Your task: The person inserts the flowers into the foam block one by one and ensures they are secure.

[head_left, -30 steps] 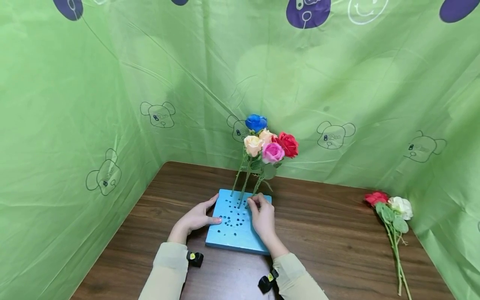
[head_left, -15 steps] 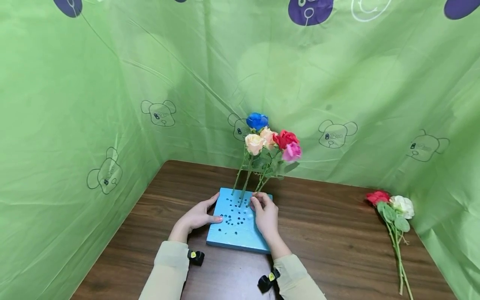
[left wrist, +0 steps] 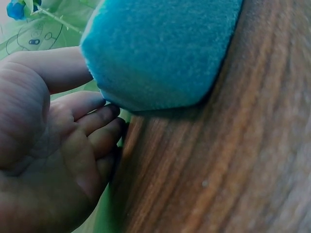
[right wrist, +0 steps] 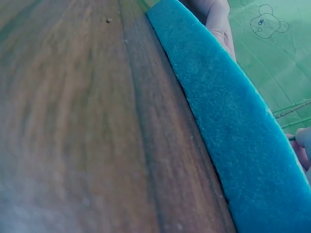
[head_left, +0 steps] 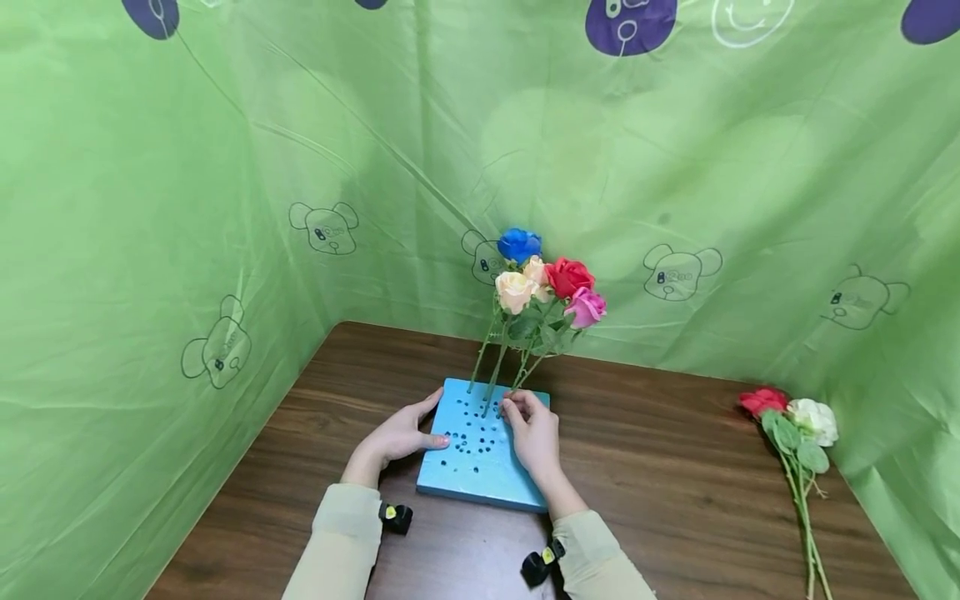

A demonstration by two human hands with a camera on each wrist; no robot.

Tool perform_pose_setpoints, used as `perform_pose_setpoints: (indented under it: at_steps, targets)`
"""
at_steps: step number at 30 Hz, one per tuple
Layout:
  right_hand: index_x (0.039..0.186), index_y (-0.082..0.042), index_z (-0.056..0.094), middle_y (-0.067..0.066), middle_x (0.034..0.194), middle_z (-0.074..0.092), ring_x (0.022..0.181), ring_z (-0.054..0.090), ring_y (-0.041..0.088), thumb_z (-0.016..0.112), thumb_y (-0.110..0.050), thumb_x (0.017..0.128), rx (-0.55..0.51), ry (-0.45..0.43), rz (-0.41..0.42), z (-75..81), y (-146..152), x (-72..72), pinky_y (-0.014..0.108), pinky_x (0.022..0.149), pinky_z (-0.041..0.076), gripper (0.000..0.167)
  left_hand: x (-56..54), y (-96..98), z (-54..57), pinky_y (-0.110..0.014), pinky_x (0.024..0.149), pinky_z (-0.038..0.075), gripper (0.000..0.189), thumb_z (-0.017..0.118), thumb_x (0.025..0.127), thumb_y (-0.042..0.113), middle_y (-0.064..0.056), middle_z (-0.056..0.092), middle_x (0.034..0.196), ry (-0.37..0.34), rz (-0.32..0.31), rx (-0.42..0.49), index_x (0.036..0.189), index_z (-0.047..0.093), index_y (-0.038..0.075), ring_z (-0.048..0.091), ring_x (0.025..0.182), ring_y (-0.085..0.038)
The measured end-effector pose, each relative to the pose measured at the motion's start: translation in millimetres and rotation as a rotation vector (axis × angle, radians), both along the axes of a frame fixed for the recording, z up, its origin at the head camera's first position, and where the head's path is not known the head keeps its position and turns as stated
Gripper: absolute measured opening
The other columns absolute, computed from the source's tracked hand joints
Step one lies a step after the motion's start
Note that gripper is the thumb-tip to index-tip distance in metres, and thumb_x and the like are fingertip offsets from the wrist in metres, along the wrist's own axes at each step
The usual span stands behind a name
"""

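Can see a desk [head_left: 637,450] cut off toward six o'clock, bearing a blue board [head_left: 487,481]; a left hand [head_left: 395,435] spread against its nine-o'clock edge; a right hand [head_left: 536,435] at three o'clock, pinching a pink rose [head_left: 586,307] low down. Cannot make out its lower tip behind that hand.

Sleeved to the wrist, the left forearm [head_left: 330,550] and the right forearm [head_left: 600,558] reached forward, slanting in toward each other. The left hand [head_left: 393,435] was spread, its thumb [head_left: 435,442] stretched inward and apart from the index finger [head_left: 426,403], which pointed forward; up close, its remaining fingers [left wrist: 104,138] looked slightly bent. The right hand [head_left: 537,435] pinched between thumb and index fingertip, knuckles uppermost
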State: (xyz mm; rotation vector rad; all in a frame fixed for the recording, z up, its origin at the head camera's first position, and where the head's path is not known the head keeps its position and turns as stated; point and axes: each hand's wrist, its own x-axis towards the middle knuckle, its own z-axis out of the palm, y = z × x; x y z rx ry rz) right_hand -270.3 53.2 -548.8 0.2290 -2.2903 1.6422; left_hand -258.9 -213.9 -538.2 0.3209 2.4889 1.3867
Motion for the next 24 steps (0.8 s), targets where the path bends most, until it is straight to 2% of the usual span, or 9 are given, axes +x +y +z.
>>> perform_pose_setpoints:
  at_steps: [5,11,17,21,24]
  targets:
    - [0.106,-0.009,0.080,-0.001,0.092,0.081,0.083,0.075,0.013,0.073,-0.015,0.105,0.074,0.022,-0.033,-2.4,-0.2,0.3,0.027,0.076,0.061,0.009,0.0,0.0,-0.7,-0.063,0.125,0.024,0.101,0.087,0.093,0.033,-0.009,0.025,0.176,-0.009,0.006,0.008,0.172,0.025,0.023,0.020,0.161,-0.036]
    - [0.112,-0.011,0.082,-0.006,0.093,0.080,0.082,0.074,0.011,0.077,-0.016,0.102,0.099,0.011,-0.064,-1.2,-0.6,1.9,0.029,0.075,0.059,0.012,-0.9,-0.4,-1.4,-0.062,0.126,0.024,0.102,0.087,0.092,0.035,-0.009,0.025,0.176,-0.015,0.004,0.007,0.172,0.025,0.023,0.020,0.161,-0.036]
    - [0.119,-0.007,0.080,-0.001,0.097,0.081,0.085,0.075,0.013,0.078,-0.016,0.101,0.059,-0.023,-0.076,1.4,-1.5,0.3,0.029,0.077,0.060,0.021,-2.1,0.2,2.5,-0.062,0.126,0.023,0.101,0.087,0.092,0.034,-0.009,0.025,0.176,-0.010,0.008,0.012,0.172,0.025,0.023,0.020,0.162,-0.035]
    - [0.127,-0.006,0.077,0.000,0.102,0.081,0.089,0.076,0.014,0.078,-0.015,0.101,0.026,-0.061,-0.074,0.7,-0.3,3.3,0.028,0.081,0.059,0.028,-1.0,0.4,0.4,-0.062,0.126,0.023,0.102,0.087,0.092,0.034,-0.009,0.025,0.176,-0.015,0.002,-0.003,0.172,0.024,0.023,0.020,0.161,-0.035]
    - [0.130,-0.006,0.076,0.000,0.106,0.081,0.092,0.076,0.015,0.077,-0.014,0.101,0.017,-0.058,-0.069,-0.5,-0.2,3.1,0.028,0.083,0.059,0.030,-1.5,0.0,0.0,-0.062,0.126,0.023,0.102,0.087,0.092,0.033,-0.009,0.025,0.175,-0.012,0.001,0.002,0.172,0.025,0.022,0.019,0.161,-0.036]
